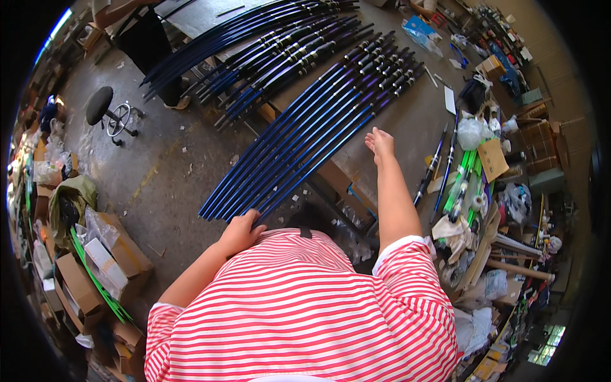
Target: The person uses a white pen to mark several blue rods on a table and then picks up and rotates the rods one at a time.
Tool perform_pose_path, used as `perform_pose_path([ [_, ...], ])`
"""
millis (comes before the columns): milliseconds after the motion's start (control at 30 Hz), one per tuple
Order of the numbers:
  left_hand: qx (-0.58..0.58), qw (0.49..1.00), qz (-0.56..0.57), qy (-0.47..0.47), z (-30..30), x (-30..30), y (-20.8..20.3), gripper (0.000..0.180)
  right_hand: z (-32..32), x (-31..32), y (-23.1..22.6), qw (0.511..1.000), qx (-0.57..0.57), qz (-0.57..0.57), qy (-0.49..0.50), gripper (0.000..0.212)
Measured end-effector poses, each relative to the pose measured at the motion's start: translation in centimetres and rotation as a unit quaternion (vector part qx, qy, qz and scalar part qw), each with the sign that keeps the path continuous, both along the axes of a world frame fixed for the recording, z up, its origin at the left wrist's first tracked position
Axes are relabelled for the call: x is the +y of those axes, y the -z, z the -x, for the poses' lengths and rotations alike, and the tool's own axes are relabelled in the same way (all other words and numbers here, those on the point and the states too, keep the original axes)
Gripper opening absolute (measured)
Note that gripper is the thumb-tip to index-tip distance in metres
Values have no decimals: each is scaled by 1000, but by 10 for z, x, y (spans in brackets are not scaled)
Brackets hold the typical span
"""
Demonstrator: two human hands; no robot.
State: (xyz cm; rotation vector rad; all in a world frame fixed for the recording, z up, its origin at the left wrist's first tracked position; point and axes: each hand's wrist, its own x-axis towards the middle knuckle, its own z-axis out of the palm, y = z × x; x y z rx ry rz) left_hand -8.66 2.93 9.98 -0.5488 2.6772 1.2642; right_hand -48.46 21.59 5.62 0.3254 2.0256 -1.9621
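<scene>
We think the row of blue rods [307,135], lying side by side across the table [407,124] with thin ends seemingly over its edge, could roll, tangle or slip off if the nearest rod [351,135] is tugged or knocked sideways. Our left hand [240,233] curls at that rod's thin end, though we cannot tell whether it truly grips, while our right hand [380,144] is loosely open and empty beside the rods' thicker part. Around us we see a scrap-strewn grey floor [168,191], a black stool [100,105], cartons [78,280] on the left and plastic bags [471,134] on the right
</scene>
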Motion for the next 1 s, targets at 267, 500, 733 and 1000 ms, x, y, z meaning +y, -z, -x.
perform_pose_path([
  [267,-94,992,-20,-83,-4,-5,-60,26,94,-46,16,952,-160,255,58,24],
  [500,43,939,335,-66,-1,19,-77,17,128,-52,-21,923,-233,296,76,39],
  [733,-100,965,216,-110,19,48,-92,40,158,-55,-90,902,-201,382,-19,53],
  [1000,-196,970,-103,-96,4,48,-94,34,143,-34,-143,720,-178,647,-175,54],
])
